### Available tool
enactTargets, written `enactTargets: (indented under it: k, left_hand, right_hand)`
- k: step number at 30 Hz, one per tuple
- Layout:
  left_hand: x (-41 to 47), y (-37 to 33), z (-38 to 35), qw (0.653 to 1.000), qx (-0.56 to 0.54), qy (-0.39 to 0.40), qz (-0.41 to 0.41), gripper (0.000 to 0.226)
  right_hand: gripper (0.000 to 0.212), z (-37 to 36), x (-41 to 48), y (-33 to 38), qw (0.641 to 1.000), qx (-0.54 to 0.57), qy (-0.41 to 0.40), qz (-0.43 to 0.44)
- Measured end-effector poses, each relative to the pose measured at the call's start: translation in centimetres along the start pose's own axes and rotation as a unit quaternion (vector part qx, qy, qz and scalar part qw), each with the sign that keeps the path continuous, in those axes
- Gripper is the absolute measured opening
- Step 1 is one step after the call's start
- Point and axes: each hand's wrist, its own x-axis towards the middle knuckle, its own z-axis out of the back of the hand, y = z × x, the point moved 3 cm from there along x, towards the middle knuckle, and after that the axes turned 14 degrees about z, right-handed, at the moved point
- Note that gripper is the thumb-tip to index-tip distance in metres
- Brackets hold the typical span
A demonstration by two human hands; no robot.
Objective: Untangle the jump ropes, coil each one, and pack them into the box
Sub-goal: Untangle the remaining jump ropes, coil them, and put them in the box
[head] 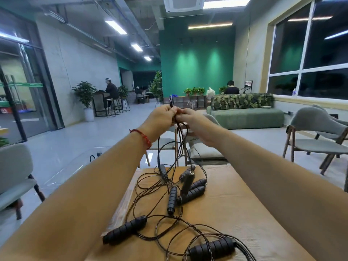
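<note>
Several black jump ropes lie tangled on the wooden table [244, 213], their ribbed black handles [172, 200] scattered among thin black cords [150, 219]. Both my arms are raised high above the table. My left hand [162, 114] pinches a loop of cord that sticks up past its fingers. My right hand [190, 117] grips the same bundle right beside it, the two hands touching. Strands [178, 140] hang from the hands down to the pile. One handle [188, 182] is lifted, standing tilted on the pile. No box is in view.
A clear plastic sleeve [120, 210] lies along the table's left edge. Grey chairs stand at left [13, 176], right [316, 134] and beyond the table [203, 147]. A green sofa [244, 113] is further back. People sit far off.
</note>
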Motion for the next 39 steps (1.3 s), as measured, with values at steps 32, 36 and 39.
enactTargets:
  k: [32, 36, 39]
  left_hand:
    - [-0.9, -3.5, 2.8, 0.994, -0.056, -0.096, -0.023, 0.029]
    - [-1.2, -3.9, 2.6, 0.991, -0.082, -0.1, -0.028, 0.03]
    - [-0.7, -3.8, 3.2, 0.989, -0.102, -0.103, -0.029, 0.028]
  right_hand:
    - [0.06, -1.1, -2.2, -3.4, 0.974, -0.175, 0.14, -0.022]
    - [0.024, -3.5, -2.4, -1.6, 0.969, -0.097, 0.226, -0.028]
    - [0.038, -3.8, -2.1, -1.4, 0.976, -0.09, 0.194, -0.029]
